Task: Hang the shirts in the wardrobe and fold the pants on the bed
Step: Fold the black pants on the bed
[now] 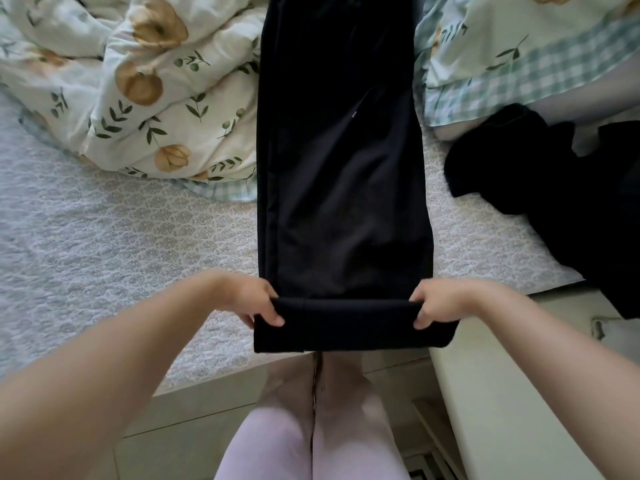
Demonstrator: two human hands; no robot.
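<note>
A pair of black pants (341, 161) lies lengthwise on the bed (114, 237), folded leg on leg and stretching away from me. Its near end is turned over into a fold at the bed's front edge. My left hand (254, 299) grips the left corner of that fold, thumb on top. My right hand (438, 303) grips the right corner the same way. Both hands hold the fold slightly above the mattress edge.
A crumpled floral duvet (156, 88) lies at the back left. A pillow (526, 53) with a checked border sits at the back right. Another dark garment (554, 188) is heaped on the right. My legs and the floor show below the bed's edge.
</note>
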